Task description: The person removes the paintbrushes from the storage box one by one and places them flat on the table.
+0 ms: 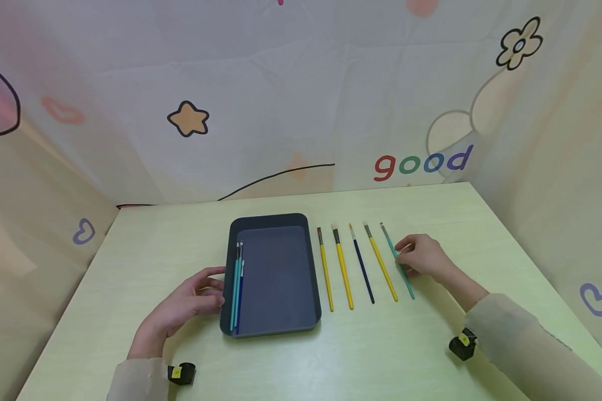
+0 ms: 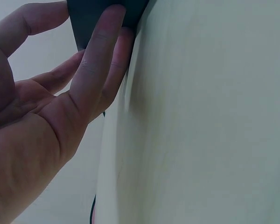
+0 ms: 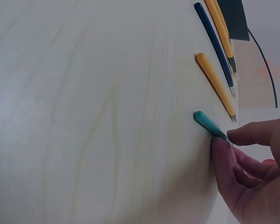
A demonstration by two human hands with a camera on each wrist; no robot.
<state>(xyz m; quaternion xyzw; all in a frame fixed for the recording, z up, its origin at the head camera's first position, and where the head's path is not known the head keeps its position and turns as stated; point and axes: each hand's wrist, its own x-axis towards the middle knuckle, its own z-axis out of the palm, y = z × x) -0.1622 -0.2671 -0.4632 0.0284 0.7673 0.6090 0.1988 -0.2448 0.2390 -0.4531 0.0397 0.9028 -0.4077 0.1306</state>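
Observation:
My right hand [image 1: 421,256] pinches a teal paintbrush [image 1: 408,283] between thumb and fingers, at the right end of a row; its rounded handle end [image 3: 204,119] sticks out in the right wrist view. Beside it lie a yellow paintbrush [image 1: 383,268], a dark blue paintbrush [image 1: 363,270] and two more yellow ones [image 1: 343,267]. Against the left outer wall of a dark grey tray [image 1: 281,312], my left hand [image 1: 185,303] rests with fingers spread, touching it. Inside the tray, along its left wall, lie two teal paintbrushes [image 1: 234,289] and a dark blue one [image 1: 240,301].
The pale wooden table [image 1: 361,356] reaches back to a printed curtain [image 1: 281,111], which also hangs at both sides. A small black device [image 1: 181,373] sits at the left wrist, and a similar black device [image 1: 463,344] at the right.

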